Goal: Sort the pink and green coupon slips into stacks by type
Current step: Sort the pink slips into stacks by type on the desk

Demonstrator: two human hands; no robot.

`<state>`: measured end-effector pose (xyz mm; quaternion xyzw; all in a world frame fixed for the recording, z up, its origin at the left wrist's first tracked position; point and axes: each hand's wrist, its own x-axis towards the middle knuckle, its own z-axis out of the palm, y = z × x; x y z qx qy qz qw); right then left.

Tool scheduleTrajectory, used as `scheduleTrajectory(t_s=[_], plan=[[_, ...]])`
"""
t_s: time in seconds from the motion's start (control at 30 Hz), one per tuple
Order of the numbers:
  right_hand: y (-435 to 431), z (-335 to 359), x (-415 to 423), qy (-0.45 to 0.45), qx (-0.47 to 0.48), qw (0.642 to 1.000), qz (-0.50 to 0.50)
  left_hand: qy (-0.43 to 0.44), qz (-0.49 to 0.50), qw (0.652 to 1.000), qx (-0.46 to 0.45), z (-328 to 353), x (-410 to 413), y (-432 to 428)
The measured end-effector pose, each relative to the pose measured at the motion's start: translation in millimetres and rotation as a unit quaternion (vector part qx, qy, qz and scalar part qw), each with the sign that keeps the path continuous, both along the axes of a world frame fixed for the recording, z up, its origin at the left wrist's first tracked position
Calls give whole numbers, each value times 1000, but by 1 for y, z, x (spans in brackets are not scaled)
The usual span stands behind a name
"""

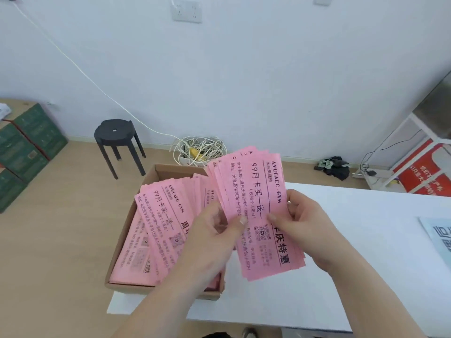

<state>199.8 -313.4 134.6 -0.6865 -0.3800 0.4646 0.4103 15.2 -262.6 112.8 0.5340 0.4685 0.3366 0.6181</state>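
A fanned bundle of pink coupon slips (258, 191) with black print is held up above the table's left end. My left hand (214, 237) pinches the bundle's left edge with thumb and fingers. My right hand (307, 223) grips its right edge, thumb on the front. Under my left forearm a shallow cardboard box (127, 230) holds more pink slips (158, 215), loosely piled. No green slip shows in this view.
The white table (341, 264) runs to the right, with a blue-printed sheet (436, 237) at its right edge. On the floor stand a black stool (117, 140), a coil of cable (200, 150), green cartons (26, 147) at left and a white rack (415, 142) at right.
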Motion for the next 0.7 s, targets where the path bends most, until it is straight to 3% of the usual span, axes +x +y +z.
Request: scheduleTrajectory(t_s=[0.1, 0.2, 0.3, 0.37, 0.57, 0.7], plan=[[-17, 8, 65, -190, -35, 979, 70, 55, 58, 997, 10, -12, 40, 1], [-26, -1, 119, -410, -99, 894, 149, 141, 9, 987, 73, -25, 73, -2], [-27, -18, 140, -505, -141, 823, 218, 277, -113, 929, 217, -41, 101, -15], [-28, -34, 146, -523, -127, 807, 244, 322, -162, 896, 261, -53, 113, -22], [-34, -79, 162, -513, -33, 830, 217, 429, -162, 851, 255, -85, 119, -27], [-55, -112, 180, -434, -51, 899, 37, 408, -146, 875, 219, -100, 116, -26]])
